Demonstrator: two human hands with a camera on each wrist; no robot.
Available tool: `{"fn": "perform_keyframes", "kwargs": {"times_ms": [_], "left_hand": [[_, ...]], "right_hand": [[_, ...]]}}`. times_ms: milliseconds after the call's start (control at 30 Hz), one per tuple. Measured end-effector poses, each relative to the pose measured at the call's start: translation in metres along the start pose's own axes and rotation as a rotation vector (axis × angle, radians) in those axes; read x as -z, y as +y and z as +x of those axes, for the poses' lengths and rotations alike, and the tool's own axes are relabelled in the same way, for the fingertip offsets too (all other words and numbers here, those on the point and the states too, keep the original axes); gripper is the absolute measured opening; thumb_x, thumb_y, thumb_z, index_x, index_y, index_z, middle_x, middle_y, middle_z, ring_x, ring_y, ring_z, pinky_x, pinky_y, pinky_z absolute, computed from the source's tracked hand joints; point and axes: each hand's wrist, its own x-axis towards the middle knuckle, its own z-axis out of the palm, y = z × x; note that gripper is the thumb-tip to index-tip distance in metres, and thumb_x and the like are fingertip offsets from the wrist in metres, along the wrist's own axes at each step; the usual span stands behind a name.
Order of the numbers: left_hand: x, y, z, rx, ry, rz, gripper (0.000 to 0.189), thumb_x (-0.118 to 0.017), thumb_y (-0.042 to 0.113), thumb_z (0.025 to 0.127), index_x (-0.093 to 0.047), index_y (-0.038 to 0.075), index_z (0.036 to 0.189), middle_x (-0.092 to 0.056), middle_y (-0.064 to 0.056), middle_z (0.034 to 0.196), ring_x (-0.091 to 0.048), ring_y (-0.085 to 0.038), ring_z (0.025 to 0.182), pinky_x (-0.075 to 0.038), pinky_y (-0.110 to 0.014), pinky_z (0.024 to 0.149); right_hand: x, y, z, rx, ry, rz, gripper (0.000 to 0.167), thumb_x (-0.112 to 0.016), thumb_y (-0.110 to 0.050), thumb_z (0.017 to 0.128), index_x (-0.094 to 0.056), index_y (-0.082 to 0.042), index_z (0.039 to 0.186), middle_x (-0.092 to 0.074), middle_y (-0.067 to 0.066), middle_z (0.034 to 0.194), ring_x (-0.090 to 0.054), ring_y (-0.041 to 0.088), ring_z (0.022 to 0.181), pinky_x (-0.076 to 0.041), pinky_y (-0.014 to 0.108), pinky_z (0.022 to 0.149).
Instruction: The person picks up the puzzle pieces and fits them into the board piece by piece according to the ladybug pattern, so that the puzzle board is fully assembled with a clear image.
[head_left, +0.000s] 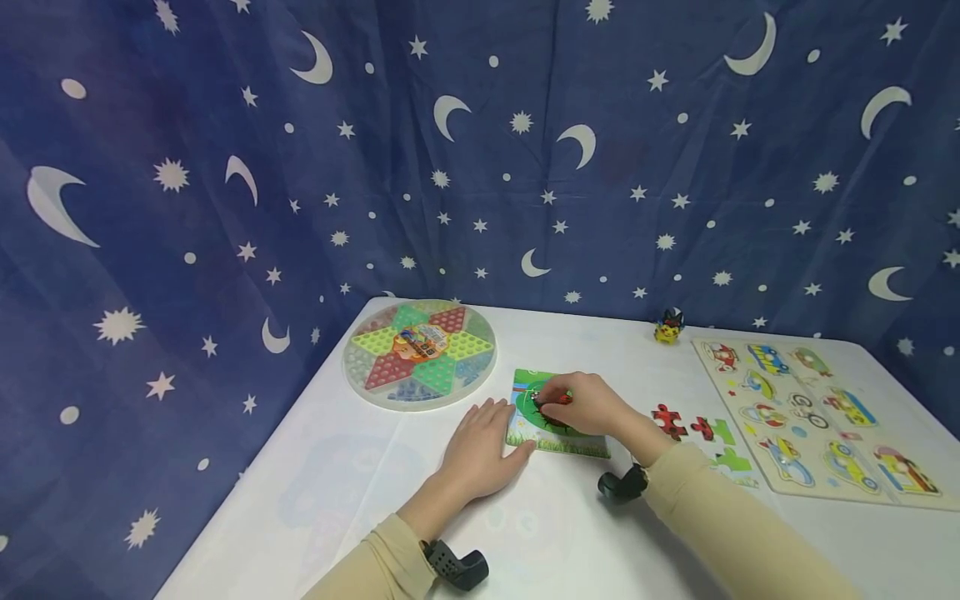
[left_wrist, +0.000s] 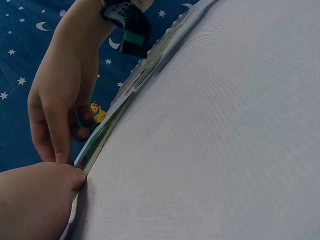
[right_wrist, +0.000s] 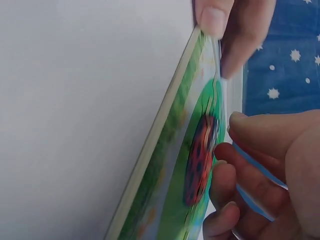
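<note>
A small jigsaw puzzle (head_left: 558,445) lies flat in the middle of the table, with a red ladybug picture (right_wrist: 197,165) on a green leaf. My left hand (head_left: 480,450) lies along its left side, fingers extended, thumb at the near edge. Over the ladybug is my right hand (head_left: 588,404), its fingers bent down at the puzzle's surface and partly covering it. From the right wrist, the thumb and index fingertips stand slightly apart beside the ladybug, with no piece visible between them. Loose puzzle pieces, one red and black (head_left: 669,422), another red (head_left: 702,428), lie under and beyond the right forearm.
A round Chinese checkers board (head_left: 420,400) is at the back left. On the right lies a wooden vehicle peg puzzle (head_left: 813,454). A small yellow figurine (head_left: 667,327) stands near the back edge, before a blue star-and-moon curtain (head_left: 480,150). Green loose pieces (head_left: 733,461) sit beside the peg puzzle.
</note>
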Motion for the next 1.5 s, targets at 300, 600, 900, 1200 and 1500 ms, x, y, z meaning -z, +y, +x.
{"fn": "perform_keyframes", "kwargs": {"times_ms": [300, 600, 900, 1200, 1500], "left_hand": [[-0.001, -0.001, 0.000, -0.006, 0.006, -0.006, 0.067, -0.059, 0.048, 0.100, -0.052, 0.000, 0.146, -0.051, -0.019, 0.150, -0.039, -0.035, 0.145, -0.023, -0.046, 0.124], [-0.002, 0.000, 0.001, 0.000, 0.009, -0.014, 0.067, -0.059, 0.047, 0.100, -0.052, 0.000, 0.146, -0.050, -0.019, 0.151, -0.039, -0.035, 0.146, -0.023, -0.046, 0.124], [-0.001, -0.001, 0.000, -0.002, 0.011, -0.013, 0.066, -0.059, 0.047, 0.100, -0.053, -0.001, 0.145, -0.051, -0.020, 0.150, -0.039, -0.036, 0.145, -0.024, -0.047, 0.124], [-0.002, -0.001, 0.001, -0.003, 0.011, -0.017, 0.066, -0.059, 0.047, 0.100, -0.053, -0.001, 0.146, -0.051, -0.019, 0.151, -0.039, -0.036, 0.146, -0.023, -0.047, 0.124], [-0.003, -0.001, 0.001, 0.004, 0.005, -0.013, 0.067, -0.059, 0.048, 0.100, -0.052, 0.000, 0.146, -0.050, -0.019, 0.151, -0.038, -0.035, 0.146, -0.023, -0.046, 0.124]], "right_hand": [[0.012, 0.027, -0.024, -0.095, 0.024, 0.054, 0.008, -0.073, -0.022, 0.097, -0.075, -0.018, 0.103, -0.071, -0.007, 0.098, -0.063, 0.017, 0.091, -0.054, 0.041, 0.077], [0.026, 0.048, -0.046, -0.181, 0.043, 0.119, 0.014, -0.070, -0.027, 0.098, -0.075, -0.017, 0.107, -0.071, 0.000, 0.108, -0.060, 0.017, 0.077, -0.051, 0.034, 0.065], [0.035, 0.063, -0.060, -0.274, 0.053, 0.088, 0.021, -0.070, -0.029, 0.098, -0.073, -0.015, 0.112, -0.070, 0.002, 0.109, -0.059, 0.019, 0.083, -0.050, 0.033, 0.069], [0.048, 0.076, -0.072, -0.290, 0.061, 0.073, 0.028, -0.069, -0.029, 0.099, -0.071, -0.008, 0.117, -0.070, 0.006, 0.109, -0.063, 0.025, 0.094, -0.056, 0.043, 0.077], [0.064, 0.097, -0.079, -0.354, 0.027, 0.033, 0.034, -0.068, -0.027, 0.099, -0.069, -0.003, 0.122, -0.069, 0.014, 0.113, -0.062, 0.026, 0.093, -0.055, 0.047, 0.080]]}}
